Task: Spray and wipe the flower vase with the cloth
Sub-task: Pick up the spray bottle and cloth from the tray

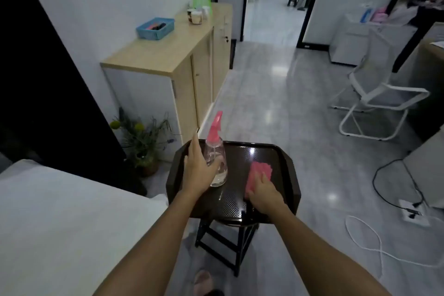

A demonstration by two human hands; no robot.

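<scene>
The left hand (197,168), fingers straight, touches the clear spray bottle (216,161) standing on a dark tray (271,151). The right hand (264,193) lies on the pink cloth (260,170); whether it grasps cannot be told. The flower vase (147,166) stands on the grey tiled floor (276,103), beside a wooden cabinet (168,60).

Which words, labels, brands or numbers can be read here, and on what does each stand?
None can be read.
The spray bottle shows no label.
The blue and pink packs far right may carry print, too blurred to read.
</scene>
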